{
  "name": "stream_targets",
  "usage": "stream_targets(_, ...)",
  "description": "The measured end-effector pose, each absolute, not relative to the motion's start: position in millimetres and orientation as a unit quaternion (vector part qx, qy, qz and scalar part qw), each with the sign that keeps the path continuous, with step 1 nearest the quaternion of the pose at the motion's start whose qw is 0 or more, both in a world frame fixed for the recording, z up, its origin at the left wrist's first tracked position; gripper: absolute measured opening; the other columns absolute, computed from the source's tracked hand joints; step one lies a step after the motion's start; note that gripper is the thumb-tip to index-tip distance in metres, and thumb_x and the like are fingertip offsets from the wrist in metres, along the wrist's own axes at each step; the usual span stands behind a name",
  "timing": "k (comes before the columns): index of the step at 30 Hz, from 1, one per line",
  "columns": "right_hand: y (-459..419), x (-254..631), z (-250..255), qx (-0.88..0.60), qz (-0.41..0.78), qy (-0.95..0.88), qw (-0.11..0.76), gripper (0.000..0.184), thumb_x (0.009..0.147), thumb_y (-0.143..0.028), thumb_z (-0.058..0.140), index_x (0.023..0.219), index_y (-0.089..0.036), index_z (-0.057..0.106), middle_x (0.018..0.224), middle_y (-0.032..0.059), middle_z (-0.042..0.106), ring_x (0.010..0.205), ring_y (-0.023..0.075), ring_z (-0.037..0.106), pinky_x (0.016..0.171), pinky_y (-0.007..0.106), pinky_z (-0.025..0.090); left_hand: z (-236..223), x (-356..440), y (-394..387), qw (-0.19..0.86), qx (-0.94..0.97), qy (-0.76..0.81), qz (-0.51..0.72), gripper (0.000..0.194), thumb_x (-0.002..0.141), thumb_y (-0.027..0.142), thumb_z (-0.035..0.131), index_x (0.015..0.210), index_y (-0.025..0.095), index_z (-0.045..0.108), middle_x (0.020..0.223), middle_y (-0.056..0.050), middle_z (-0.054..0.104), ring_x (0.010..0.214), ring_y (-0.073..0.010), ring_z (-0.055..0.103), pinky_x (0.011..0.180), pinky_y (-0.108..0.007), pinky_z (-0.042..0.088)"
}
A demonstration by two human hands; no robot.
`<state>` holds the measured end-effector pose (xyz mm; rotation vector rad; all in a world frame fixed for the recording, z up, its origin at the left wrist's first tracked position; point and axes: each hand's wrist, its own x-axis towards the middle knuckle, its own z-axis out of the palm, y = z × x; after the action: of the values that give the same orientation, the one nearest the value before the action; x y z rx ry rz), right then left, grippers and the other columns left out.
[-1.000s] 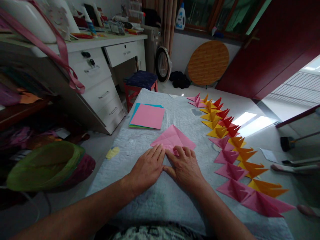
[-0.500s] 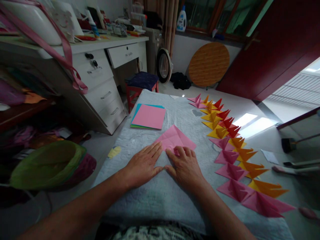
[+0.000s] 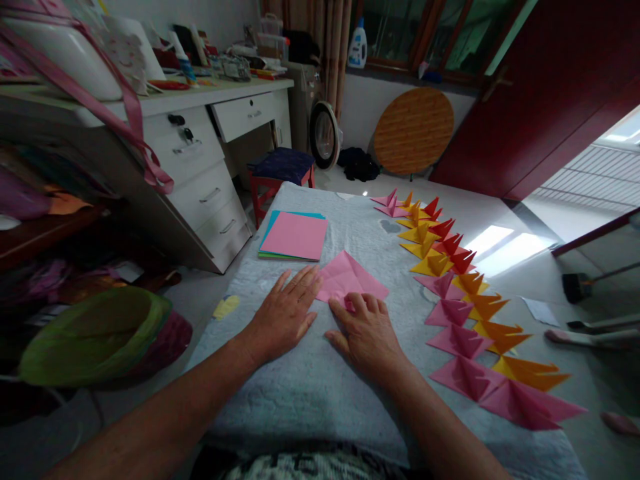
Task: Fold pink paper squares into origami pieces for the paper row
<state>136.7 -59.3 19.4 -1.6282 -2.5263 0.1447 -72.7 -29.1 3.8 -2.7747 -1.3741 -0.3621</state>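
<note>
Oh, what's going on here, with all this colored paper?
A person is working with a creased pink sheet on a cloth-covered table. The right hand, fingers bent, is at its lower edge, while the left hand is spread out with its fingertips at the sheet's left side. Beyond the left hand lies a stack of square paper, pink on top. Pink, yellow, orange and red folded paper shapes line the table's right side.

head camera looks forward and down.
</note>
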Motion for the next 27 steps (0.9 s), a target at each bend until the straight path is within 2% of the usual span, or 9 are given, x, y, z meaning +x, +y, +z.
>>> stream_targets(1, -59.3, 136.5, 19.3, -0.540, 0.047, -0.838, 0.067, 0.054, 0.091, -0.059, 0.058, 0.137, -0.032, 0.051, 0.125, 0.0092, 0.055, 0.111, 0.0301, 0.046, 0.095, 0.045, 0.036, 5.8, -70.2, -30.4, 0.010, -0.902, -0.409, -0.135, 0.049, 0.093, 0.018, 0.049, 0.142, 0.013, 0.049, 0.153, -0.017, 0.044, 0.145, -0.0298, 0.036, 0.119, -0.052, 0.030)
stream_targets(3, -59.7, 136.2, 19.2, -0.539, 0.045, -0.838, 0.067, 0.053, 0.091, -0.058, 0.058, 0.136, -0.031, 0.053, 0.125, 0.0093, 0.056, 0.110, 0.0301, 0.046, 0.095, 0.045, 0.037, 7.3, -65.3, -33.1, -0.009, -0.919, -0.366, -0.144, 0.043, 0.090, 0.012, 0.050, 0.133, 0.014, 0.057, 0.143, -0.015, 0.054, 0.136, -0.0278, 0.047, 0.116, -0.046, 0.038)
stream_targets(7, -62.4, 138.3, 20.2, -0.538, 0.041, -0.839, 0.070, 0.052, 0.091, -0.054, 0.059, 0.136, -0.030, 0.053, 0.128, 0.0092, 0.056, 0.113, 0.0300, 0.046, 0.097, 0.045, 0.037, 4.4, -59.6, -35.8, -0.039, -0.926, -0.354, -0.127, 0.033, 0.094, 0.015, 0.050, 0.125, 0.013, 0.059, 0.121, -0.012, 0.065, 0.117, -0.0252, 0.059, 0.106, -0.042, 0.049)
stream_targets(16, -79.6, 161.7, 11.9, -0.548, 0.017, -0.835, 0.050, 0.058, 0.093, -0.055, 0.056, 0.143, -0.026, 0.048, 0.147, 0.0091, 0.051, 0.130, 0.0328, 0.043, 0.111, 0.054, 0.026, 8.3, -57.4, -36.5, -0.025, -0.917, -0.383, -0.106, 0.024, 0.092, 0.017, 0.058, 0.115, 0.015, 0.061, 0.115, -0.010, 0.066, 0.111, -0.0261, 0.061, 0.098, -0.042, 0.053)
stream_targets(23, -88.3, 175.2, 12.8, -0.565, 0.004, -0.824, 0.042, 0.057, 0.093, -0.053, 0.058, 0.142, -0.026, 0.051, 0.148, 0.0101, 0.052, 0.131, 0.0336, 0.044, 0.112, 0.057, 0.027, 6.1, -58.0, -36.1, -0.013, -0.915, -0.387, -0.112, 0.024, 0.091, 0.018, 0.059, 0.115, 0.015, 0.061, 0.113, -0.010, 0.066, 0.108, -0.0261, 0.060, 0.096, -0.041, 0.053)
stream_targets(27, -93.6, 182.4, 15.7, -0.572, 0.000, -0.820, 0.031, 0.056, 0.092, -0.051, 0.060, 0.141, -0.025, 0.053, 0.147, 0.0105, 0.053, 0.131, 0.0344, 0.045, 0.112, 0.057, 0.028, 9.4, -59.1, -35.9, -0.010, -0.907, -0.410, -0.098, 0.016, 0.091, 0.019, 0.061, 0.106, 0.015, 0.063, 0.106, -0.010, 0.066, 0.103, -0.0268, 0.061, 0.091, -0.041, 0.053)
